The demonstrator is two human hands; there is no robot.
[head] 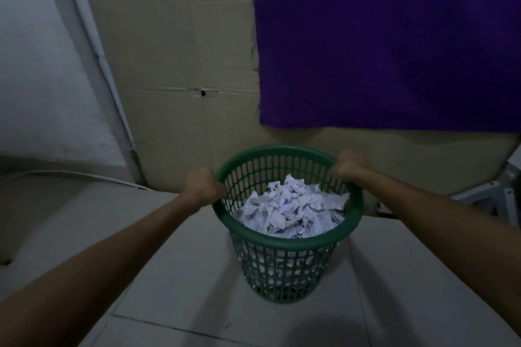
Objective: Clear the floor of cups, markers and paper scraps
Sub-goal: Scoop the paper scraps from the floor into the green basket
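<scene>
Left hand (201, 184) and right hand (349, 167) gripping green basket (287, 236) rim, crumpled paper scraps (290, 208) inside, cardboard (180, 65) and purple cloth (389, 39) behind

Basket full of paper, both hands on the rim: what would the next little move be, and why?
Probably let go. Both hands, left and right, grip the rim of the basket, which looks to stand on the floor by the wall, already holding scraps.

- Bare floor (174, 276) lies open at lower left and lower right of my basket (284, 236).
- Cardboard wall (180, 65) blocks passage just behind it, mid-frame.
- White frame (496, 194) crowds the right edge.
</scene>
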